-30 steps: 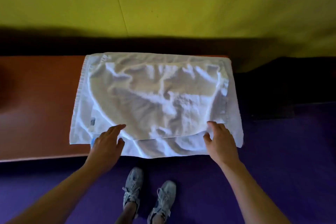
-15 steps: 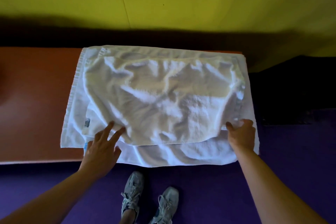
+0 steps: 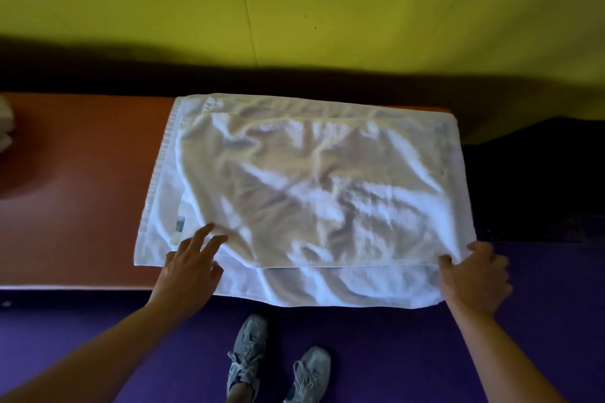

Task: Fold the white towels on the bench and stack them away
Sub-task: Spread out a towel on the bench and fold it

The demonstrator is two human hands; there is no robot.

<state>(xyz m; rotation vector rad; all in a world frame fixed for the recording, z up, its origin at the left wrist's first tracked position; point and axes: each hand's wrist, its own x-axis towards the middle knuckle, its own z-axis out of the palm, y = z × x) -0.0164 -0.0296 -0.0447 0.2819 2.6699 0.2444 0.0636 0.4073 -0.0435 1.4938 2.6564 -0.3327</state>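
A white towel (image 3: 304, 193) lies folded double on the right end of the brown bench (image 3: 82, 206), its near edge hanging over the bench front. The upper layer sits a bit short of the lower one along the near and left sides. My left hand (image 3: 191, 267) rests flat on the towel's near left part, fingers spread and pointing away from me. My right hand (image 3: 473, 278) pinches the towel's near right corner between thumb and fingers. A small label (image 3: 179, 228) shows near the left hand.
At the far left edge, a stack of folded white towels (image 3: 5, 127) sits on the bench. A yellow-green wall (image 3: 294, 3) rises behind. The floor below is purple (image 3: 393, 353), with my two grey shoes (image 3: 278, 366) standing on it. The bench ends just right of the towel.
My right hand slid right along the near edge to the towel's right corner and took hold of it. The upper layer looks flatter. The left hand barely moved.
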